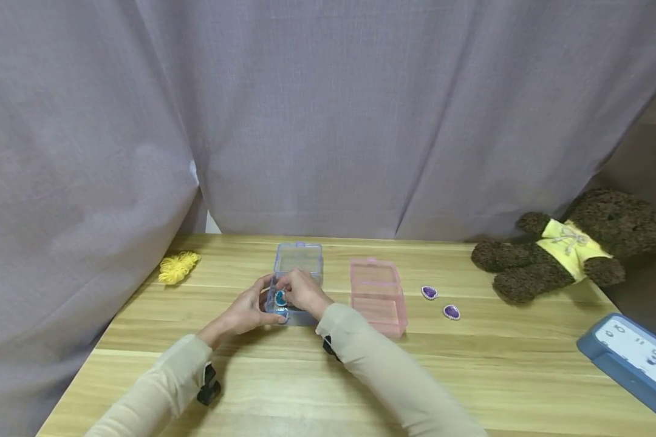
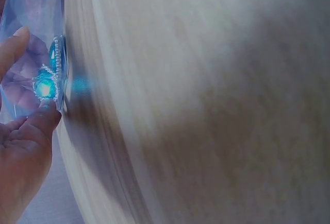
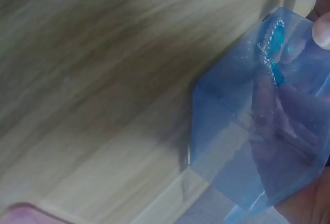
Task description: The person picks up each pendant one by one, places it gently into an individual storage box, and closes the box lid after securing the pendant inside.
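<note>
A clear blue box [image 1: 300, 318] stands with its lid [image 1: 299, 261] raised behind it. My left hand [image 1: 246, 311] grips the box's left end, its thumb against the front wall. From above, my right hand [image 1: 304, 291] reaches into the box, its fingertips pinching a teal gem [image 1: 280, 298] with a beaded rim. Lower down, a second teal gem [image 1: 282, 314] shows through the front wall near the left thumb. In the right wrist view, teal gems [image 3: 277, 41] and fingers appear through the blue plastic; the exact pinch is partly hidden.
An open pink box [image 1: 379, 309] stands to the right, with two purple gems [image 1: 429, 292] beyond it. Yellow yarn [image 1: 178, 267] lies at the far left. A brown teddy bear [image 1: 571, 246] and a blue-framed clock [image 1: 636, 361] are on the right.
</note>
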`<state>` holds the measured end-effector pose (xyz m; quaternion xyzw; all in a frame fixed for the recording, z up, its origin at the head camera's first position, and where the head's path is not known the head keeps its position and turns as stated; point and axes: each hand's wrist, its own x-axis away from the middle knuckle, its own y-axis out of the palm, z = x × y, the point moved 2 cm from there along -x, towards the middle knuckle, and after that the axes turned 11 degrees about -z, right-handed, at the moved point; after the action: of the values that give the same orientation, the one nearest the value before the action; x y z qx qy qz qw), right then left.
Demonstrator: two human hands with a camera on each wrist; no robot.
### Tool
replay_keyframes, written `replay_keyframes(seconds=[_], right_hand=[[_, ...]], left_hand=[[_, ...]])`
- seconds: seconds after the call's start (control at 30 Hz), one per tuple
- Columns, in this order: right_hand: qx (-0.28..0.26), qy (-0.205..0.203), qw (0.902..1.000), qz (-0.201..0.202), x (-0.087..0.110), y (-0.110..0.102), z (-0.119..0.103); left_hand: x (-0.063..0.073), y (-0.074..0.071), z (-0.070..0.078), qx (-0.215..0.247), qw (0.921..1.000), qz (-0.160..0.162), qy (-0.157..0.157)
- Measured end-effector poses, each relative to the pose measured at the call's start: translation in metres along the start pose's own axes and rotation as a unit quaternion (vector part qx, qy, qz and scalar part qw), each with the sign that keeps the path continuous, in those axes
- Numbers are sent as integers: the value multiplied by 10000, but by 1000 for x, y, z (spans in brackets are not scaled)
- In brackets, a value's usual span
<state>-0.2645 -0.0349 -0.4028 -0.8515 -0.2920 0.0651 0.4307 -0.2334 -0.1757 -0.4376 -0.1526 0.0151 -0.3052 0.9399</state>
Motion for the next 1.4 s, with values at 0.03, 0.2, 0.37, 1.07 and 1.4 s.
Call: replay_keyframes(seconds=[0.03, 0.2, 0.37, 1.07, 1.4], right_hand=[[26, -3, 10000, 3, 0, 0, 0], [40, -33, 9999, -162, 2, -2, -1], [151, -157, 9989, -407, 4, -6, 0], [-882, -342, 9919, 848, 101, -94, 67], [-355, 646, 9813, 1780, 185, -131, 179]], left_hand=[[0, 0, 0, -8, 10000, 6, 5], [-1, 0, 1, -31, 10000, 27, 3], [0, 0, 0, -75, 9999, 44, -93], [11, -1, 18, -604, 9961, 591, 243], [-17, 89, 74, -11, 9959, 116, 896]])
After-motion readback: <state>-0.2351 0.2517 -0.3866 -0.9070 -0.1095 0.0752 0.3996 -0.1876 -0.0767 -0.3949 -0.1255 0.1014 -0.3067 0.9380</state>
